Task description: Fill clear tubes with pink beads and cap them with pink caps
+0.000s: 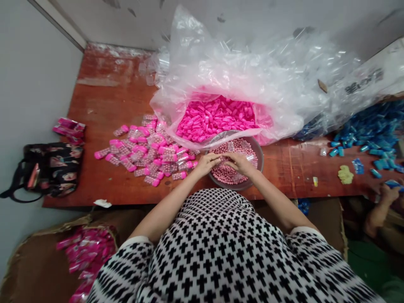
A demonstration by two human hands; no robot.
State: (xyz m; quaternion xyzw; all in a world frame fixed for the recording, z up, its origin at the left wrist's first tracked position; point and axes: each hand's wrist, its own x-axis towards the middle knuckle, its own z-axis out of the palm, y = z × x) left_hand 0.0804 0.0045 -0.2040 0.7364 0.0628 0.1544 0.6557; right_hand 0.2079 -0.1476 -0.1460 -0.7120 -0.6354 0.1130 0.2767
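Note:
Above a round grey bowl point(260, 162) full of pink beads point(229, 173), my two hands meet at the fingertips. My left hand point(207, 163) comes over the bowl's left rim with its fingers closed. From the right side, my right hand point(239, 162) reaches in, its fingers also drawn together. Whatever lies between the fingers is too small or hidden to make out. Clear plastic pieces lie among the beads. Left of the bowl is a heap of small clear bottles point(154, 149) with pink caps, filled with pink beads. Behind it, loose pink caps point(217, 118) fill an open plastic bag point(195, 75).
A dark floral bag point(65, 168) and pink packets point(70, 129) sit at the table's left end. Blue pieces point(372, 130) are heaped at right, near another person's hand point(389, 193). Below the table's left edge, a carton point(34, 256) holds pink packets.

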